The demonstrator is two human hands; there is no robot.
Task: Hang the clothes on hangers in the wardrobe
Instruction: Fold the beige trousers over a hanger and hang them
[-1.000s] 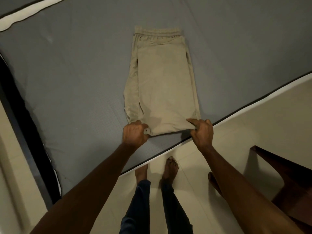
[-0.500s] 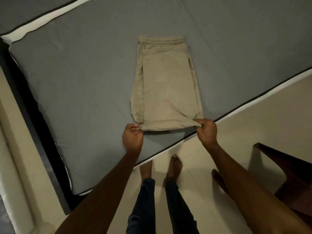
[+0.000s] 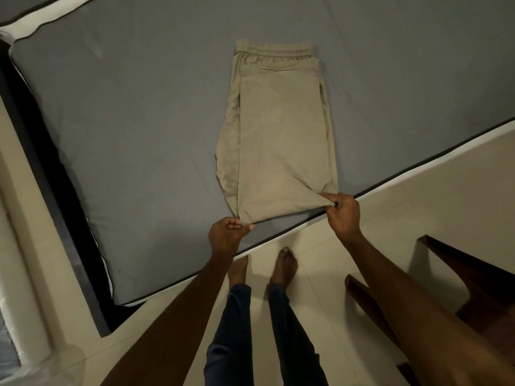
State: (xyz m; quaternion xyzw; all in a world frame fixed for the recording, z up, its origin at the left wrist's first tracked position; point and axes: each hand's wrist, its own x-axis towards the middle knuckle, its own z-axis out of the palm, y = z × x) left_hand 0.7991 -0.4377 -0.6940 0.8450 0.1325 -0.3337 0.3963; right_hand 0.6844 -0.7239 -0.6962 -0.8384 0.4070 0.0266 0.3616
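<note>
Both hands, left (image 3: 227,234) and right (image 3: 343,212), lifted the near hem of the beige trousers (image 3: 278,135) slightly off the mattress (image 3: 125,121), pinching its corners.

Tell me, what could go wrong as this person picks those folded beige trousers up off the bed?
The left hand and right hand each only pinch a corner of the trousers' near edge, so the fabric might slip free. Lifted from that end, the neat fold would likely fall open. The trousers lie close to the mattress edge, so a dropped corner could trail onto the floor.
</note>
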